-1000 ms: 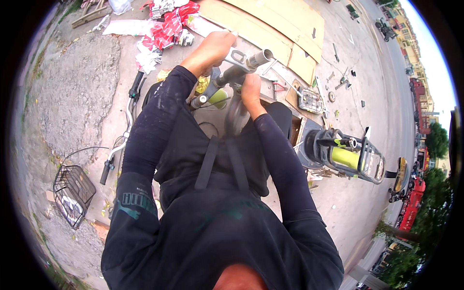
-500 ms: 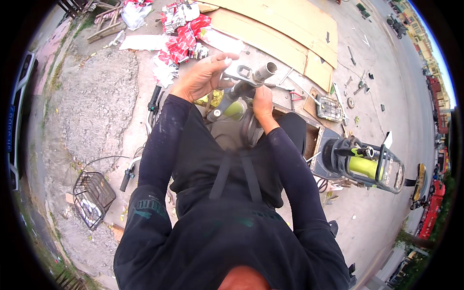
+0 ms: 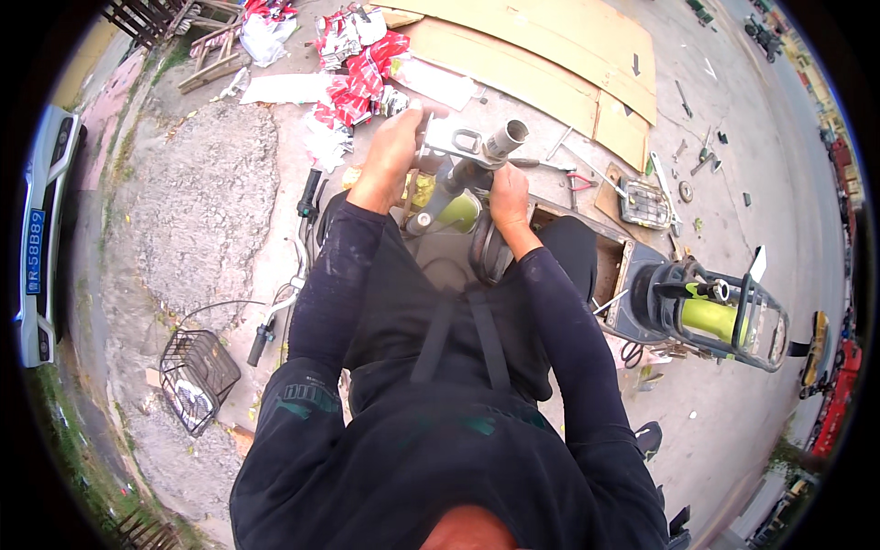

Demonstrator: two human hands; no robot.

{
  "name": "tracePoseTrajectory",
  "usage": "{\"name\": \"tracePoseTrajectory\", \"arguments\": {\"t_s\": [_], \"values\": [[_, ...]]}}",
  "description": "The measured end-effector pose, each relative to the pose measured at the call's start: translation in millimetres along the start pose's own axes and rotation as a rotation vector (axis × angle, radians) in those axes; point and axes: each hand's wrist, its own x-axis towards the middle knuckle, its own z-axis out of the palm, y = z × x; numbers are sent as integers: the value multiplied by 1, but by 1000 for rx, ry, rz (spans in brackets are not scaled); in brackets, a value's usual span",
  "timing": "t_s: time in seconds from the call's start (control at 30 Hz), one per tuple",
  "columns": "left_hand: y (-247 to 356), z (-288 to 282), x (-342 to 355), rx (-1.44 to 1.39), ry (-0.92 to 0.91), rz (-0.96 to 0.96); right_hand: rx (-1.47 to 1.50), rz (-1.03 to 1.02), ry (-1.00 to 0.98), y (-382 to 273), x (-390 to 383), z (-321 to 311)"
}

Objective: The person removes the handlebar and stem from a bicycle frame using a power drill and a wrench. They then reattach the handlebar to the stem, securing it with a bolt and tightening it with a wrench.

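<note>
A front fork assembly of a small vehicle stands between my knees. At its top are a silver metal bracket with a squarish hole and a hollow metal tube that leans up to the right. My left hand is closed on the bracket's left side, its fingertips partly hidden behind the edge. Just below the tube, my right hand is curled round the dark neck of the fork. Beneath them show a yellow-green fender and part of a dark tyre.
On my right lies the vehicle's body with a black rack. Red-handled pliers and several loose tools lie ahead right, near cardboard sheets. Handlebars and a wire basket are at left; a parked car stands beyond.
My left hand, earlier with spread fingers beside the bracket, has closed onto its left side. My right hand stays at the fork's neck. The whole view has shifted slightly.
</note>
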Motion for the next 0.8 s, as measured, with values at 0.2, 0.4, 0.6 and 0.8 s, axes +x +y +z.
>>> {"name": "tracePoseTrajectory", "arguments": {"t_s": [0.2,0.4,0.6,0.8], "values": [[22,7,-23,1028,-72,795,73,112,-21,-11,-2,-6],[22,5,-17,1068,-223,880,70,101,1,-8,-2,-2],[-20,21,-37,1264,180,1212,69,142,-5,-14,-3,-6],[-32,53,-57,1635,262,983,66,115,1,-13,-1,-5]]}}
